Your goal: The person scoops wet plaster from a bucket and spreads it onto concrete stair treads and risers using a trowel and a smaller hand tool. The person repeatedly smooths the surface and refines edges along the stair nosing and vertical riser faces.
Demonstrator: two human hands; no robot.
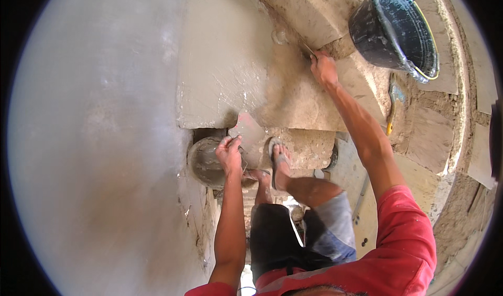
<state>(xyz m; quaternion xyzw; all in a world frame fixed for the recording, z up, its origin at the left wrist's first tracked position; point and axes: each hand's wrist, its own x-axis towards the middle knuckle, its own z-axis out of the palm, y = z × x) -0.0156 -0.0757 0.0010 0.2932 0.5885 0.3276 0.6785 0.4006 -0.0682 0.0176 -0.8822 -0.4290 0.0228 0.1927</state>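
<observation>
My left hand is closed on a flat, pale pink, irregular plate, over a round mortar-coated container. My right hand reaches up and right, fingers wrapped round a thin tool, probably a trowel, whose far end is hard to make out at a rough seam. Between and above my hands lies a step surface coated with smooth, wet grey plaster; its right part is rougher and browner.
A black bucket with a yellow handle stands at upper right. Below it lies a yellow-handled brush. A grey plastered wall fills the left. My sandalled foot rests on a speckled lower step.
</observation>
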